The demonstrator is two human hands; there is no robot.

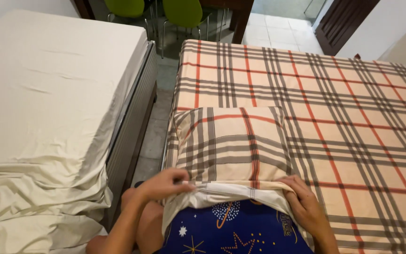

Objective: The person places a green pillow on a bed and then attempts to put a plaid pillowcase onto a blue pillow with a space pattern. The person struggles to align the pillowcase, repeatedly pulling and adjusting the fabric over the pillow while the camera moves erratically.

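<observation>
The plaid pillowcase [231, 143] lies at the near edge of the plaid bed [353, 117], its open mouth toward the person. A dark blue star-printed pillow [231, 230] protrudes from that mouth.

The left hand [163, 184] pinches the left corner of the hem. The right hand [306, 202] clamps the right corner; the fingertips appear tucked under the fabric, though the fold hides them. The hands are set well apart, one at each side of the pillowcase.

For a clean result, keep the hem taut between both grips, pull evenly so the pillowcase does not twist, and seat the pillow corners squarely.

Left of the pillowcase stands a second bed [48, 103] with a cream sheet.
</observation>
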